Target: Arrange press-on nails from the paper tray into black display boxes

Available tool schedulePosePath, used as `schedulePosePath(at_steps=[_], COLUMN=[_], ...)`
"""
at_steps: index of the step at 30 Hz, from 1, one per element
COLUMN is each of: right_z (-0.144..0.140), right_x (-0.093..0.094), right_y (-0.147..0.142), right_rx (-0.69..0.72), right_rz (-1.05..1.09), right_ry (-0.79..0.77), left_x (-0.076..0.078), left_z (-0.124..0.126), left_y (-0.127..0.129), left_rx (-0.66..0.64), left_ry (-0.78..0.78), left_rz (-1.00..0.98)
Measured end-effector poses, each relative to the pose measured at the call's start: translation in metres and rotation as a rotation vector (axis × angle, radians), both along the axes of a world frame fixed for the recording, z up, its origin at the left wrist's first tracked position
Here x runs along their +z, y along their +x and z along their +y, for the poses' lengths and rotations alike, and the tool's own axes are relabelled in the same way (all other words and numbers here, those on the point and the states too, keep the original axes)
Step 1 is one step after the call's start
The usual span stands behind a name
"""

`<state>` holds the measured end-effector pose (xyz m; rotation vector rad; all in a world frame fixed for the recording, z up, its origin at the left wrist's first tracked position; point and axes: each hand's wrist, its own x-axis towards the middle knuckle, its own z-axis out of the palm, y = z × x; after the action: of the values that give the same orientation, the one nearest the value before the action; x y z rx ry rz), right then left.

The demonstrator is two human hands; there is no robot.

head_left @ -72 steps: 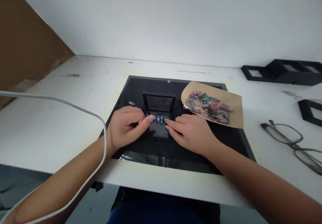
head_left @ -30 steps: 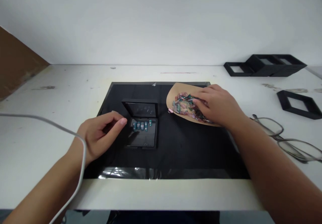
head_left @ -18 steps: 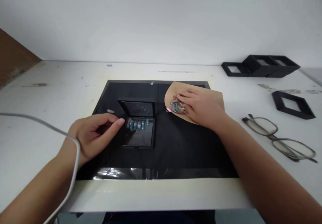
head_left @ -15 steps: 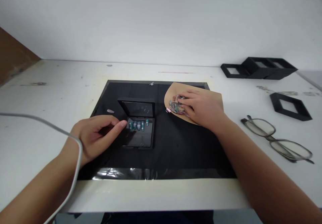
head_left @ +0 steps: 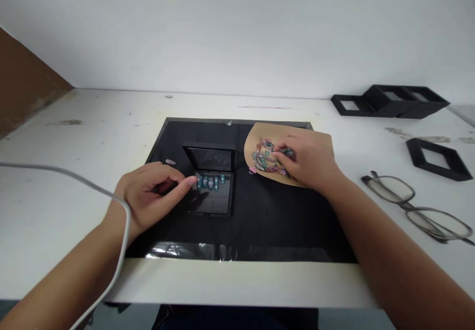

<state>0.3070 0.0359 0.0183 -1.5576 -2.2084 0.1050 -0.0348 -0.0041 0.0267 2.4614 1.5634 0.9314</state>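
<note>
Left hand (head_left: pixel 146 194) loosely curled, thumb clear of the fingers, at the left edge of the open case (head_left: pixel 211 205), where five teal nails (head_left: pixel 211 184) lie; right hand (head_left: pixel 309 159) over loose nails (head_left: pixel 261 162) on paper (head_left: pixel 256 134), near the back right corner of the mat (head_left: pixel 267 228). Whether it pinches one, I can't tell.

The left hand (head_left: pixel 154 191) is at an open black case (head_left: pixel 215 202), the right hand (head_left: pixel 311 161) over nails (head_left: pixel 264 162) on paper (head_left: pixel 256 134).

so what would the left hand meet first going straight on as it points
The left hand would likely meet the teal false nails in the open black case; depth is unclear.
</note>
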Motion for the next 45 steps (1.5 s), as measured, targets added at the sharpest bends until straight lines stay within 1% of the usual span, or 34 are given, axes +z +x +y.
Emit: schedulePosePath(at_steps=[1,3,6,8,10,13,15,19,23,27,29,35,38,40,43,45], right_z=[-0.001,-0.005,-0.009,-0.01,-0.012,-0.017,-0.02,-0.027,-0.031,-0.037,-0.041,-0.055,-0.059,-0.06,-0.058,-0.055], right_x=[0.001,0.002,0.004,0.008,0.013,0.022,0.026,0.03,0.032,0.03,0.03,0.032,0.028,0.021,0.004,-0.007], right_y=[0.0,-0.001,-0.004,-0.006,-0.007,-0.008,-0.008,-0.009,-0.01,-0.018,-0.025,-0.049,-0.056,-0.062,-0.074,-0.081], right_rx=[-0.015,-0.006,0.098,0.164,0.202,0.248,0.293,0.376,0.477,0.592,0.616,0.624,0.564,0.449,0.203,0.114], right_rz=[0.073,0.296,0.722,0.942,1.069,1.156,1.171,1.165,1.175,1.18,1.182,1.194,1.136,1.041,0.784,0.612], right_ry=[-0.053,-0.184,-0.389,-0.493,-0.577,-0.67,-0.7,-0.669,-0.667,-0.687,-0.674,-0.655,-0.66,-0.634,-0.483,-0.393], left_x=[-0.001,-0.002,-0.003,-0.004,-0.005,-0.004,-0.004,-0.005,-0.006,-0.002,0.0,0.004,0.004,0.003,0.0,-0.001], left_z=[0.0,-0.001,0.0,0.0,0.0,0.0,0.0,0.001,0.002,0.0,-0.002,-0.005,-0.002,0.0,0.0,-0.001], left_y=[0.0,0.0,0.0,0.001,0.0,-0.001,-0.001,0.001,0.001,0.002,0.003,0.006,0.006,0.005,0.004,0.004], left_rx=[-0.002,-0.01,-0.045,-0.073,-0.086,-0.097,-0.119,-0.197,-0.24,-0.27,-0.312,-0.47,-0.494,-0.462,-0.406,-0.398], left_ry=[-0.006,-0.031,-0.064,-0.074,-0.079,-0.075,-0.073,-0.112,-0.111,-0.114,-0.092,-0.057,-0.005,0.003,-0.079,-0.132], left_rz=[0.0,0.003,-0.005,-0.015,-0.014,-0.01,-0.016,-0.035,-0.053,-0.056,-0.049,-0.07,-0.095,-0.102,-0.112,-0.121])
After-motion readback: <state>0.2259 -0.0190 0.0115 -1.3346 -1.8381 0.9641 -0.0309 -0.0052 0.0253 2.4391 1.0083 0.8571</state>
